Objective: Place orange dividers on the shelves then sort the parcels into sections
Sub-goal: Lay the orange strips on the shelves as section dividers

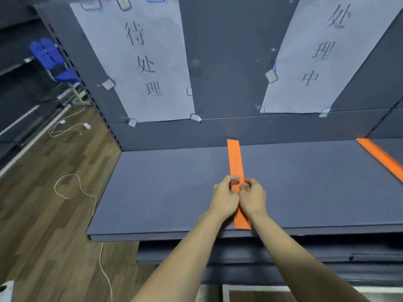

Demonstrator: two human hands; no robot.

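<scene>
An orange divider strip (235,160) lies flat on the dark blue shelf (163,186), running from the back wall to the front edge. My left hand (224,197) and my right hand (253,198) meet over the strip near its front part, fingers curled and pressing on it from both sides. A second orange divider strip (380,159) lies on the same shelf at the far right. No parcels are in view.
Two white paper labels (141,62) (316,62) with characters are taped on the shelf's back panel. Lower shelves (239,256) sit below. On the wooden floor at left lie a white cord (87,192) and a blue chair (52,59).
</scene>
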